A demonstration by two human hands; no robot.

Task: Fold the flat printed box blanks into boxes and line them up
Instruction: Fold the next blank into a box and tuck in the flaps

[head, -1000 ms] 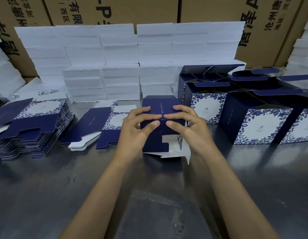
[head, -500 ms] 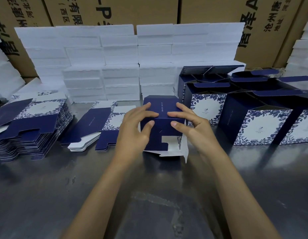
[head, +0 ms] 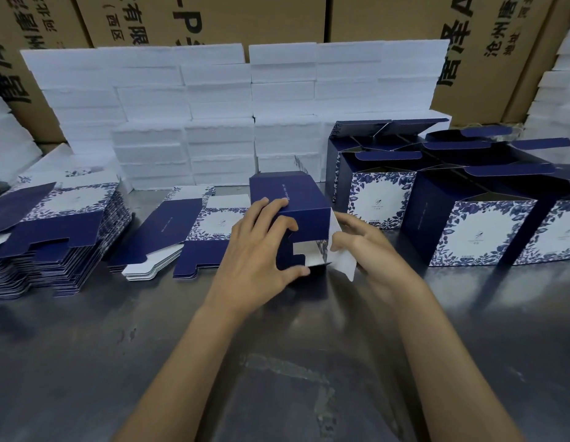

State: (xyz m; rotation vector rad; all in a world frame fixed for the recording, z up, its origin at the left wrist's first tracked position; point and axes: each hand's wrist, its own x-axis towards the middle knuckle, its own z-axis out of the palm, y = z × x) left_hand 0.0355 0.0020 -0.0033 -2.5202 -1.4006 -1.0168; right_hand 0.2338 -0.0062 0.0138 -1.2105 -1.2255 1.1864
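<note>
A half-folded navy box (head: 290,199) lies on its side at the middle of the steel table (head: 86,346), its bottom flaps facing me. My left hand (head: 261,250) grips its near flaps, fingers over the top edge and thumb under the lower flap. My right hand (head: 363,244) pinches the white side flap (head: 342,261) at the box's right. Several finished boxes (head: 475,231) with blue floral panels stand in rows at the right, tops open. A tall stack of flat blanks (head: 54,237) lies at the left, and a smaller pile (head: 188,231) sits beside the box.
White foam slabs (head: 213,116) are stacked along the back of the table. Brown printed cartons (head: 389,17) rise behind them. More foam shows at the far left and far right edges.
Both hands have left the top panel of the box. The left hand dropped onto the near flaps; the right hand moved round to the right side and took the white flap.
</note>
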